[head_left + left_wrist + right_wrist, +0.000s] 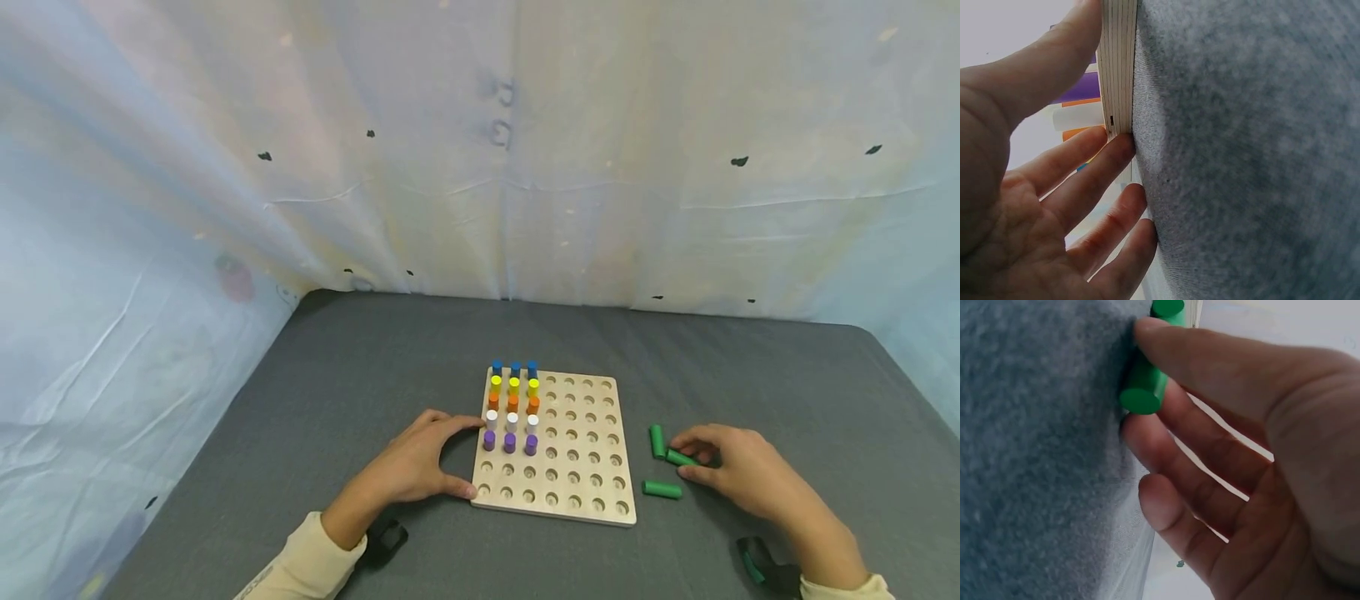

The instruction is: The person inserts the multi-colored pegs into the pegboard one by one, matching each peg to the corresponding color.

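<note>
A square wooden pegboard [540,486] lies on the grey cloth, with rows of holes. Blue, yellow, orange, white and purple pegs [510,442] stand in its three left columns. My left hand [416,458] touches the board's left side, thumb near the front corner and fingers spread; the left wrist view shows fingertips against the wooden edge [1118,69]. To the right of the board, my right hand [742,467] pinches a green peg [1145,387] between thumb and fingers, close to the cloth. Two more green pegs lie beside it, one upper [657,442], one lower [662,490].
The grey cloth [390,350] covers the table around the board. A pale patterned curtain [570,167] hangs behind, and another pale sheet [112,333] rises at the left. Both wrists wear black bands [386,542].
</note>
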Motion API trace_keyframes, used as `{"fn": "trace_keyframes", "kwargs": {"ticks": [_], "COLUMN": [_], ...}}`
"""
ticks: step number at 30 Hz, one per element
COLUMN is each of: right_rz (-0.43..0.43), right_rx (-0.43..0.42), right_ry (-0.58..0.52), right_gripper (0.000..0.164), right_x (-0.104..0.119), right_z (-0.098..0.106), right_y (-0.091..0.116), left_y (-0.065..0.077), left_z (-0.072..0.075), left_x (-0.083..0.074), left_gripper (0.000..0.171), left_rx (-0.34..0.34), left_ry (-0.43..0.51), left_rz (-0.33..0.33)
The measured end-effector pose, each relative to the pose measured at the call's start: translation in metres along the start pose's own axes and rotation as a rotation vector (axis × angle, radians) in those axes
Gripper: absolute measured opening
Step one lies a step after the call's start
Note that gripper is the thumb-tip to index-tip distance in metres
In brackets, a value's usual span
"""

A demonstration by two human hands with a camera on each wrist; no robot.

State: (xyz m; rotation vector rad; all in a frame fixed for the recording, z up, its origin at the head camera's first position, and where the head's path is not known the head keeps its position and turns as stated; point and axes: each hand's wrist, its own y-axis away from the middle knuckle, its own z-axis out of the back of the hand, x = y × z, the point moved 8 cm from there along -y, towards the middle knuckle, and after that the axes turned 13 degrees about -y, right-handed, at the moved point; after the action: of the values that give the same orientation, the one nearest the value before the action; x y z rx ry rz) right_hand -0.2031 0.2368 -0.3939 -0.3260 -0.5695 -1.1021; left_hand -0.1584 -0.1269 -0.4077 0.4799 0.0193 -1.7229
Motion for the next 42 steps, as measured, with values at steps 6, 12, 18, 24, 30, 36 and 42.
{"fn": "trace_keyframes", "kwargs": {"ticks": [6,12,18,24,30,36,42], "right_rz": [0.027,0.060,0.095,0.082,0.056,0.014,0.080], "right_rx": [-0.013,-0.016,-0.030,-0.045,-0.099,-0.118,-0.127], "right_ry": [-0.003,-0.002,-0.004,0.008,-0.028,-0.069,-0.053], "right_gripper": [0.026,0.024,0.026,0.032,0.030,0.027,0.028], "right_x": [0.006,0.009,0.010,0.012,0.015,0.018,0.044], "right_z": [-0.001,-0.002,0.001,0.004,0.008,0.010,0.011], "right_y": [-0.002,-0.001,0.000,-0.001,0.001,0.000,-0.007], "left_y": [0.000,0.001,0.001,0.002,0.002,0.002,0.001], "left_z": [0.001,0.001,0.003,0.000,-0.003,-0.002,0.001], "left_x": [0.001,0.000,-0.002,0.001,0.001,0.002,0.001], "left_gripper": [0.088,0.087,0.087,0.086,0.087,0.087,0.087], "left_rx": [-0.003,-0.005,-0.021,-0.006,0.009,-0.003,-0.012], "left_ry": [-0.002,0.000,0.002,0.002,0.009,0.005,0.005], "left_rz": [0.012,0.000,-0.013,0.003,-0.006,0.001,0.007]}}
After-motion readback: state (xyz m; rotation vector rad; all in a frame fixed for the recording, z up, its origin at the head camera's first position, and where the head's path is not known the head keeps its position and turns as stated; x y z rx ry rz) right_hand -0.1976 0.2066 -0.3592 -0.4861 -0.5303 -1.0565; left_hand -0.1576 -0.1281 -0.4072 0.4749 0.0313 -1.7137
